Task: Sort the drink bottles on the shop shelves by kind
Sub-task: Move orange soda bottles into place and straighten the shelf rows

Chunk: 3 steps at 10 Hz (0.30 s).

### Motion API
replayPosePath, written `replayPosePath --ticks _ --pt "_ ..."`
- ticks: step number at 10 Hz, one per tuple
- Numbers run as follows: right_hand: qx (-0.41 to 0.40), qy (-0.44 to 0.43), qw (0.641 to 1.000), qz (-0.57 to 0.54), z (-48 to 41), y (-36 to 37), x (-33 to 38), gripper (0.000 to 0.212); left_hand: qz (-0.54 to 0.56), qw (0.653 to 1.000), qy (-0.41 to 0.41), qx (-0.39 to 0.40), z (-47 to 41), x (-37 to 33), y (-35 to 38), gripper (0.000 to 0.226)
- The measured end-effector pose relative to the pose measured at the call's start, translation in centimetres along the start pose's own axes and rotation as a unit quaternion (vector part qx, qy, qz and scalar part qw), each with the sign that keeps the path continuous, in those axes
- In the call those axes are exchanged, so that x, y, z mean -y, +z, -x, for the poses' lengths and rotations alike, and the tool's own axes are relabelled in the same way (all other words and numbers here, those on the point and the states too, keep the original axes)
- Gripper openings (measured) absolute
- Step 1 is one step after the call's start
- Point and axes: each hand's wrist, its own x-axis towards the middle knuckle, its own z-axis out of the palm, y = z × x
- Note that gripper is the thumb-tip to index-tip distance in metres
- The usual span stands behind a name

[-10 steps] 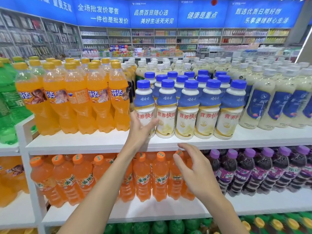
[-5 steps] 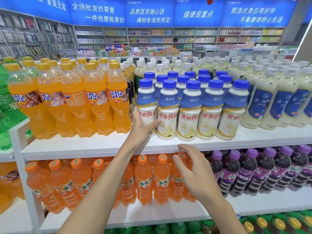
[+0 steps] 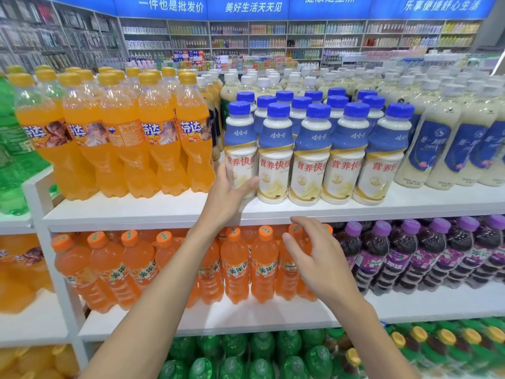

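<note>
The left hand (image 3: 228, 192) grips the lower body of the leftmost blue-capped milk drink bottle (image 3: 240, 149), thumb across its front and fingers round its far side. The bottle stands upright on the top shelf (image 3: 136, 212) at the front, between the yellow-capped orange soda bottles (image 3: 120, 138) and the other blue-capped bottles (image 3: 347, 154), and touches its neighbour in that row. The white-capped cream bottles (image 3: 464, 149) stand further right. The right hand (image 3: 317, 258) holds nothing. Its fingers are loosely spread in front of the orange-capped bottles (image 3: 235, 263) on the middle shelf (image 3: 246, 315), beside the purple-capped grape bottles (image 3: 401, 255); whether it touches a cap cannot be told. Green bottles (image 3: 259, 351) fill the shelf below.
</note>
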Motion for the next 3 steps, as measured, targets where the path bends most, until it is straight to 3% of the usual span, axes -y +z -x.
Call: replayPosePath --ticks 2,3 --pt "0.02 -0.007 1.0 0.017 0.4 -0.3 -0.7 0.045 -0.096 0.995 0.019 -0.012 2.6 -0.5 -0.2 0.062" --pt "0.016 -0.009 1.0 0.02 0.2 -0.6 -1.0 0.044 -0.151 0.987 0.04 -0.024 3.7 -0.4 0.1 0.066"
